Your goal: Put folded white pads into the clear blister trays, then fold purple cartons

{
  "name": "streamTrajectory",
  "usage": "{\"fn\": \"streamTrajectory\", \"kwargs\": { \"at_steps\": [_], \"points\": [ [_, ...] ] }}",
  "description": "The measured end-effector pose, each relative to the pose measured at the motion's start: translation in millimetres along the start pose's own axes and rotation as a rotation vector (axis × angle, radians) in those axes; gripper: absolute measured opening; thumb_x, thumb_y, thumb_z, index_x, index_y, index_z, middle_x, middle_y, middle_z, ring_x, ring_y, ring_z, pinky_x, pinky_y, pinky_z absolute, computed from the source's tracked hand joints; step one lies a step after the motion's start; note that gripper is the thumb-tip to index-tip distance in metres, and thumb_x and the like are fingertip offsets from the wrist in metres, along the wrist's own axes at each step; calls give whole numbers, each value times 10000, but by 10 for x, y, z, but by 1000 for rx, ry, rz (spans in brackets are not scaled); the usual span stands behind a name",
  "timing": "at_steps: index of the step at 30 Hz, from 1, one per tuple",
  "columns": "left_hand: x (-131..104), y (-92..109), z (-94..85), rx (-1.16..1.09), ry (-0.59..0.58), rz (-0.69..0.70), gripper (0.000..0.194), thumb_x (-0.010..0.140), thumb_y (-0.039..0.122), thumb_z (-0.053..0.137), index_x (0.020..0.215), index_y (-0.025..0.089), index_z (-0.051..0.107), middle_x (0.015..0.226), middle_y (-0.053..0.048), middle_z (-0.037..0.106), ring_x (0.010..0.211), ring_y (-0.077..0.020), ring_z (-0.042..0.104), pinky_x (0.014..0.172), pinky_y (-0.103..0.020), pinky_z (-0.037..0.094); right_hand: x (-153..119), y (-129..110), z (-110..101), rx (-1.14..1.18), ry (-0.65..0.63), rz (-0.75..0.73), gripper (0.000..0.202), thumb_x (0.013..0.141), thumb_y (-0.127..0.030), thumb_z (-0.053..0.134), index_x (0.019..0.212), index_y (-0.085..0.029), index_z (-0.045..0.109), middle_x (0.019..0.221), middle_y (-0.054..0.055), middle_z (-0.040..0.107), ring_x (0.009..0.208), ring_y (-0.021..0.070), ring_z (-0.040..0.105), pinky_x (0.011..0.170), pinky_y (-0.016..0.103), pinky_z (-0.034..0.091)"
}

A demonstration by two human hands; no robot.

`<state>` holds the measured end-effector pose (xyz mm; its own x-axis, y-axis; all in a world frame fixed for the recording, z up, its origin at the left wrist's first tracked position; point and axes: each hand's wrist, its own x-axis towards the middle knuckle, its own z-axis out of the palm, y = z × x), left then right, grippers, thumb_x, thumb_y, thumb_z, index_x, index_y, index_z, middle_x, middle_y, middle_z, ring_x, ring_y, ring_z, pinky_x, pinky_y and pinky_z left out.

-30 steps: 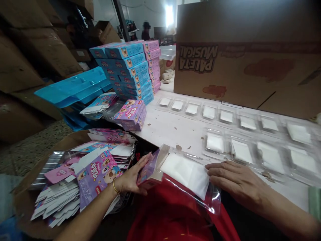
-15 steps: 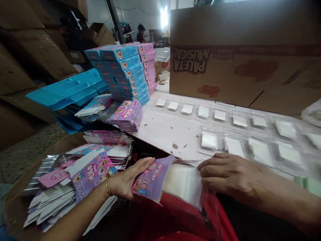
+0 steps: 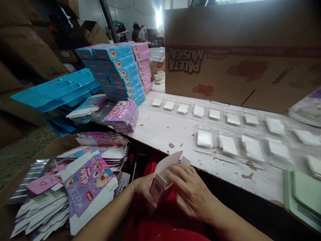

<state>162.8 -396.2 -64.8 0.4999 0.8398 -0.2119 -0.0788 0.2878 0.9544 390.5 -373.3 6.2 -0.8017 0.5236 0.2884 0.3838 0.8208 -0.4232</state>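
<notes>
Low in front of me, a small carton (image 3: 167,165) is tilted with its white end flap standing up and a barcode panel facing me. My left hand (image 3: 145,191) is closed round its left side. My right hand (image 3: 192,190) grips the right side, fingers over the open end and thumb lower down. What lies inside the carton is mostly hidden by the fingers. To the left, flat purple cartons (image 3: 86,182) lie on a pile of folded white-and-pink ones in a large brown box.
Two rows of clear trays with white packets (image 3: 204,138) line the white table (image 3: 155,134). Blue and pink boxes (image 3: 115,70) are stacked at the back left, purple boxes (image 3: 122,115) before them. A big cardboard box (image 3: 225,67) stands behind; a green object (image 3: 301,194) sits right.
Both hands have drawn closer together and lower, turning the carton so its open end faces up. The white packet and clear plastic seen at its mouth are now largely out of sight.
</notes>
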Motion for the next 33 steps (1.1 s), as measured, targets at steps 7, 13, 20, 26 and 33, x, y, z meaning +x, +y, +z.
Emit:
{"fn": "streamTrajectory", "kwargs": {
  "at_steps": [7,13,20,26,33],
  "points": [
    [135,10,232,114,150,54,450,772,478,490,1038,129,587,1009,-74,626,967,-235,524,909,-364,363,84,6,334,-98,-75,202,494,725,-200,511,1213,-171,444,1083,116,526,937,244,466,823,409,370],
    [-46,109,240,-10,381,-44,300,751,323,556,937,102,633,750,-56,656,753,-206,583,744,-325,439,-31,230,379,312,160,172,311,808,-217,467,1108,-227,548,1072,76,567,998,203,485,874,378,369],
    [65,-14,64,-190,321,-47,457,689,226,561,1125,88,565,929,-119,676,836,-241,612,729,-333,463,154,782,761,1228,5,527,335,721,-370,604,968,-144,622,848,44,651,739,162,584,678,302,460],
    [174,176,-65,139,354,40,555,726,205,560,1266,178,436,1210,-61,568,1048,-223,526,934,-345,354,414,801,873,1055,47,418,319,724,-411,589,901,-157,668,830,37,654,756,162,575,708,291,450],
    [114,295,-37,512,359,127,469,828,328,451,1272,178,422,1132,-74,614,1031,-223,551,893,-330,400,447,829,636,971,-88,291,381,843,-432,429,1077,-195,614,1064,68,618,948,182,564,837,322,420]
  ]
}}
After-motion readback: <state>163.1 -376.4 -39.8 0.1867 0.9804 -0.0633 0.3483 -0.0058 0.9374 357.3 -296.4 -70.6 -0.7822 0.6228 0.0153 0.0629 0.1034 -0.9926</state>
